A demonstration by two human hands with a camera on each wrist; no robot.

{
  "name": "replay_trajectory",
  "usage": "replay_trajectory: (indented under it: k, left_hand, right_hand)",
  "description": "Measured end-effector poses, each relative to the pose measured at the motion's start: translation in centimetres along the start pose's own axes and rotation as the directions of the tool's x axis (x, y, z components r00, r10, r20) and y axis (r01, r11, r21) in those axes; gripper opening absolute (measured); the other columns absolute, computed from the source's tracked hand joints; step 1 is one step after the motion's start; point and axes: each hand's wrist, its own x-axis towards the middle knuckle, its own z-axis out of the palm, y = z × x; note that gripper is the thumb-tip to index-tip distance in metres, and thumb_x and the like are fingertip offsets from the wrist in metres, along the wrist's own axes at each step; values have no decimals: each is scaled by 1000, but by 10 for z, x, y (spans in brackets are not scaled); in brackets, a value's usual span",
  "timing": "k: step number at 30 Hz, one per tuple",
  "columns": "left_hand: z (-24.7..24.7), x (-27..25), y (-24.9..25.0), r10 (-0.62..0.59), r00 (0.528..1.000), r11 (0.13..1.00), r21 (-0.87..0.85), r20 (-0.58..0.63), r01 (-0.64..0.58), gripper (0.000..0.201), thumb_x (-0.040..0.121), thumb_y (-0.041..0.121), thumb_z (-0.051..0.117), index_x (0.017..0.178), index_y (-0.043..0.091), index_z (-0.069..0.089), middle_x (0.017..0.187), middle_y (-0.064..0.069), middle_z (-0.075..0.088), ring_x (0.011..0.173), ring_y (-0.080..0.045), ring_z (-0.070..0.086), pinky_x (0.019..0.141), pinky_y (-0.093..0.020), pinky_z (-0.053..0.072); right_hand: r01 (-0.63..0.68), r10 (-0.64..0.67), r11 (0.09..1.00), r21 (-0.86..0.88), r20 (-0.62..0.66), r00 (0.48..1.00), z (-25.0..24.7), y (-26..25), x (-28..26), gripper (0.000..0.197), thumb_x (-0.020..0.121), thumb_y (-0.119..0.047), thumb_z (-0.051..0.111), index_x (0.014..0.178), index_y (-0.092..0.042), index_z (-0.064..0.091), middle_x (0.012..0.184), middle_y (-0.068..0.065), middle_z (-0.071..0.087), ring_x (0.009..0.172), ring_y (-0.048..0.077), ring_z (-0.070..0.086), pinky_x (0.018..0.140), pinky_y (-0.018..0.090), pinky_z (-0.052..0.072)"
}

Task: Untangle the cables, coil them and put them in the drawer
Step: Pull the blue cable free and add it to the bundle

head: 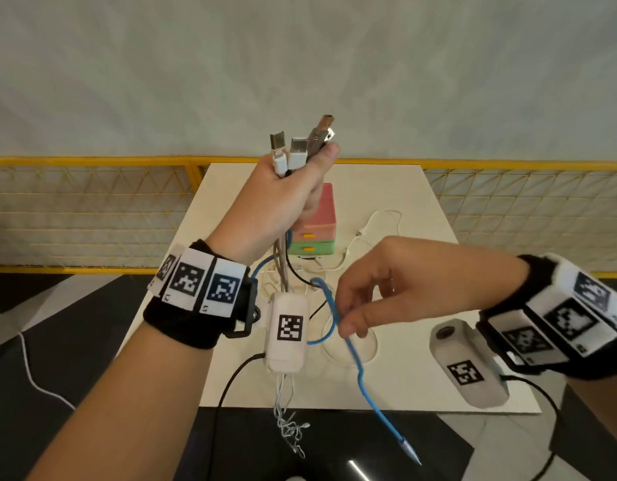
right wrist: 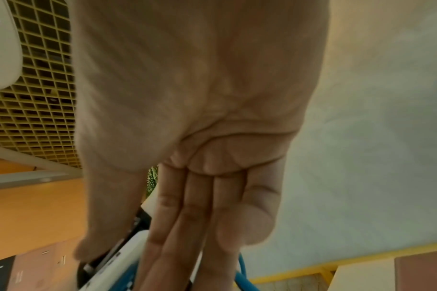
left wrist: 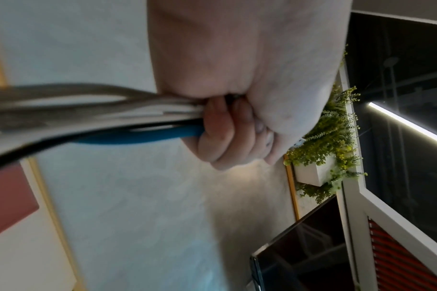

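Observation:
My left hand is raised above the table and grips a bundle of cables in a fist. Several USB plugs stick up out of it. The bundle hangs down from the fist: grey, white and black strands, and a blue cable. Lower down, my right hand pinches the blue cable between thumb and fingers. Its free end dangles past the table's front edge. Thin white earphone wires hang in a knot below my left wrist. A small pink and green drawer unit stands behind the bundle, drawers closed.
A white cable lies looped on the cream table right of the drawer unit. A clear round dish sits near the front. A yellow mesh railing runs behind the table. Black cords trail from the wrist cameras.

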Motion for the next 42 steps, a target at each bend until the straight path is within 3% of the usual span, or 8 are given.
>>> replay_trajectory:
  k: [4, 8, 11, 14, 18, 30, 34, 42]
  left_hand:
    - [13, -21, 12, 38, 978, 999, 16, 204, -42, 50, 105, 32, 41, 61, 18, 22, 54, -5, 19, 44, -18, 25, 48, -26, 23]
    - [21, -37, 18, 103, 952, 979, 141, 289, -148, 54, 104, 40, 32, 67, 7, 52, 74, -21, 51, 75, -34, 58, 68, -35, 48]
    - [31, -43, 18, 83, 942, 976, 162, 325, -142, 55, 106, 37, 24, 63, 13, 48, 97, -26, 63, 91, -19, 67, 83, -38, 51]
    - [40, -46, 12, 99, 943, 970, 182, 319, -163, 53, 107, 33, 25, 62, 11, 42, 89, 5, 72, 103, -12, 67, 93, -34, 43]
    - [44, -49, 3, 147, 974, 977, 128, 171, -170, 54, 103, 43, 31, 58, 17, 40, 72, 4, 67, 91, -27, 68, 103, -47, 44]
    - [34, -42, 19, 158, 979, 975, -139, -127, -176, 52, 102, 41, 36, 55, 19, 38, 57, 4, 54, 71, -19, 66, 85, -38, 52]
    - [22, -41, 24, 82, 975, 965, -227, -206, -129, 54, 104, 41, 37, 55, 19, 38, 54, 7, 51, 64, -13, 61, 86, -42, 51]
    - [19, -46, 13, 51, 979, 974, -208, -197, -93, 51, 102, 40, 41, 55, 19, 39, 54, 6, 50, 58, -12, 57, 78, -39, 47]
  right_hand:
    - [-61, 32, 989, -135, -207, 978, 10, 6, -6, 33, 88, -42, 56, 76, -14, 67, 61, -1, 64, 54, 7, 57, 52, 14, 39]
    - [-7, -20, 998, -63, -405, 914, 22, 12, -9, 36, 90, -44, 49, 100, -12, 60, 91, -2, 63, 85, 7, 61, 75, 21, 51]
    - [75, -42, 995, 72, -384, 922, 39, 12, -6, 34, 96, -32, 44, 108, -2, 55, 103, 11, 63, 98, 19, 62, 90, 32, 50]
    - [111, 12, 949, 296, -384, 923, 60, 10, -3, 24, 101, -17, 34, 100, 2, 49, 86, 19, 62, 80, 26, 63, 81, 30, 55]
    - [173, 41, 885, 432, -442, 896, 81, 17, -5, 17, 102, -16, 26, 90, -8, 35, 65, 9, 35, 52, 18, 38, 54, 29, 51]
    - [-41, 151, 965, 259, -421, 895, 114, 90, -1, 23, 103, -23, 27, 95, -13, 47, 80, 10, 60, 76, 20, 67, 74, 42, 57]
    - [-224, 301, 933, 280, -275, 913, 128, 105, -4, 19, 102, -24, 29, 110, -20, 47, 104, 5, 61, 91, 15, 66, 50, 36, 58]
    - [-467, 469, 883, 56, -171, 866, 137, 116, -3, 17, 94, -8, 33, 101, -22, 40, 92, 13, 62, 61, 11, 54, 44, 16, 42]
